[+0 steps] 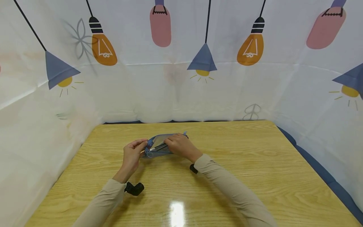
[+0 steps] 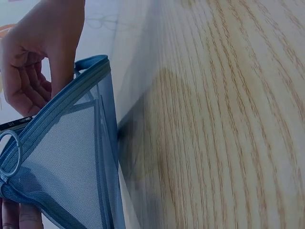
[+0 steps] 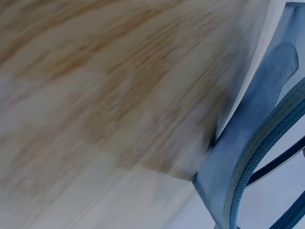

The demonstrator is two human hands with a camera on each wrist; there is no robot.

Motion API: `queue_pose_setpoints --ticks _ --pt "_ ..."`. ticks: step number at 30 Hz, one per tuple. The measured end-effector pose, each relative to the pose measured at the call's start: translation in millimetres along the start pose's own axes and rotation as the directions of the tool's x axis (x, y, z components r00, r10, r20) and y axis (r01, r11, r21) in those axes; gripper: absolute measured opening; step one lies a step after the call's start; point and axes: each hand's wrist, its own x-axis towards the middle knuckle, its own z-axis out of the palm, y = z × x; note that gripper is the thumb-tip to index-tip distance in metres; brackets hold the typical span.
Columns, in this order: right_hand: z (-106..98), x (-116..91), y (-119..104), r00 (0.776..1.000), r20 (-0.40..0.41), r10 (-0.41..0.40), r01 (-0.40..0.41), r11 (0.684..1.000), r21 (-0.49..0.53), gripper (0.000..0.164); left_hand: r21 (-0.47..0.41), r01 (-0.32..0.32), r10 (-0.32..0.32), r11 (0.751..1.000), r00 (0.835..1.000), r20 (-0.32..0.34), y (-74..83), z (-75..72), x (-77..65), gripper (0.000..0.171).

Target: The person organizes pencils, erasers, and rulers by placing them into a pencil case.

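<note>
A blue mesh zip pencil pouch is held above the wooden table with its zipped mouth spread apart. My left hand pinches its left end, near a ring-shaped zipper pull. From the right, my right hand reaches into the mouth, its curled fingers on dark slim pens that lie along the pouch. In the left wrist view the right thumb dips behind the mesh edge, and its tip is hidden. The right wrist view shows the pouch's open zipper edge and a dark pen inside.
The wood-grain table extends around both hands. A white curtain printed with lamps and bulbs hangs behind and at the sides. Small black wrist cameras sit at the beige sleeves.
</note>
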Motion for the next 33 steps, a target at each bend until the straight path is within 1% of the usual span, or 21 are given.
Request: queue_pose_setpoints --ticks 4,7,11,17,18,23,25,30,33 --pt "0.0 2.7 -1.1 1.000 0.015 0.005 -0.005 1.000 -0.003 0.007 0.013 -0.017 0.017 1.000 1.000 0.009 -0.3 -1.0 -0.7 0.024" --pt "0.9 4.7 -1.8 1.000 0.019 0.008 -0.008 1.000 -0.012 0.008 0.009 -0.030 0.029 1.000 0.999 0.018 -0.3 -1.7 -1.1 0.015" --pt "2.0 6.8 -3.3 0.999 0.036 0.022 -0.021 0.999 -0.035 0.009 -0.001 -0.032 0.032 0.999 0.999 0.019 0.3 -1.9 -1.6 0.009" --pt "-1.1 8.2 -5.7 0.996 0.078 0.042 -0.037 0.997 -0.066 0.008 0.032 -0.024 0.024 0.999 1.000 0.015 1.2 -1.0 -1.9 0.026" --pt "-1.5 8.2 -5.9 0.996 0.084 0.043 -0.038 0.997 -0.069 0.007 0.037 -0.023 0.022 0.999 1.000 0.015 1.3 -0.8 -2.0 0.026" --pt "-0.3 7.4 -6.2 0.994 0.102 0.035 -0.026 0.996 -0.088 0.006 0.041 -0.018 0.017 0.999 1.000 0.010 1.8 -0.4 -3.1 0.014" --pt "0.3 7.0 -6.5 0.994 0.109 0.029 -0.020 0.996 -0.088 0.006 0.041 -0.017 0.017 0.999 1.000 0.009 1.8 -0.3 -3.7 0.015" --pt "0.6 7.1 -7.8 0.991 0.128 0.028 -0.018 0.997 -0.079 0.006 0.045 -0.025 0.025 0.999 1.000 0.003 1.3 -0.4 -4.4 0.026" --pt "1.6 8.0 -8.4 0.991 0.135 0.027 -0.016 0.997 -0.081 0.006 0.052 -0.028 0.028 0.998 1.000 -0.001 0.5 -1.0 -3.7 0.026"
